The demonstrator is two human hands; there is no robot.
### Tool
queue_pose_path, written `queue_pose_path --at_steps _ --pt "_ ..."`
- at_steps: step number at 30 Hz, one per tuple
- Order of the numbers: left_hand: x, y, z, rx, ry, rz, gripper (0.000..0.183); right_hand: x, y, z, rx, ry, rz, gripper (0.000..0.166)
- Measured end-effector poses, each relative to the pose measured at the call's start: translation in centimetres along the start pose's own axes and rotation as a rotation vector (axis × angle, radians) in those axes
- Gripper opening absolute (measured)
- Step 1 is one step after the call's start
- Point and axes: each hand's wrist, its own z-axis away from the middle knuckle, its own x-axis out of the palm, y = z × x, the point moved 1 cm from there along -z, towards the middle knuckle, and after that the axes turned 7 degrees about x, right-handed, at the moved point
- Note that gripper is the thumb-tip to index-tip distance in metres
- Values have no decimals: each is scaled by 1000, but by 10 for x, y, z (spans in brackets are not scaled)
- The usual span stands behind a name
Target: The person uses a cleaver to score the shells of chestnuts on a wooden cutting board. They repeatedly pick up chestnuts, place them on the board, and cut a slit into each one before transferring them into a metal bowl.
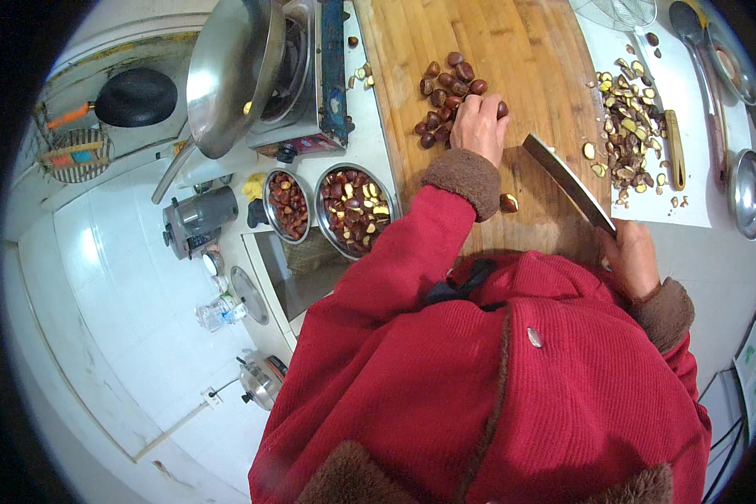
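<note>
On the wooden cutting board [529,57] lies a loose pile of brown chestnuts [452,85]. My left hand [479,126] reaches over the pile's right edge, with a chestnut [502,109] at its fingertips; whether it grips that nut cannot be told. My right hand [633,255] is closed around the handle of a cleaver [567,183], whose blade slants up and left above the board. A chestnut with a pale cut face [509,203] rests on the board below the blade. To the left stand a metal bowl of whole-looking chestnuts [286,205] and a larger bowl of chestnuts, several showing yellow cut faces [355,211].
Chestnut trimmings [633,126] are heaped right of the board beside a peeler-like tool with a tan handle [675,151]. Farther right lie a ladle [699,57] and a metal bowl [749,194]. A wok [227,75] sits tilted by the gas stove [305,120] at upper left.
</note>
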Motion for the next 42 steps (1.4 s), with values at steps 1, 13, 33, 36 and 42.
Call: queue_pose_path --at_steps 1,13,33,36,42 --pt "1 0 -1 -30 -42 17 30 1 3 -2 -3 27 -29 15" --pt "13 48 52 105 -89 379 43 -19 3 18 224 87 -75 17" --pt "8 48 58 377 -70 78 33 -23 -32 23 136 -96 179 34" --pt "6 49 55 379 -90 91 32 -25 -32 21 139 -105 196 33" --pt "5 49 52 374 -90 103 28 -30 -39 14 126 -104 192 33"
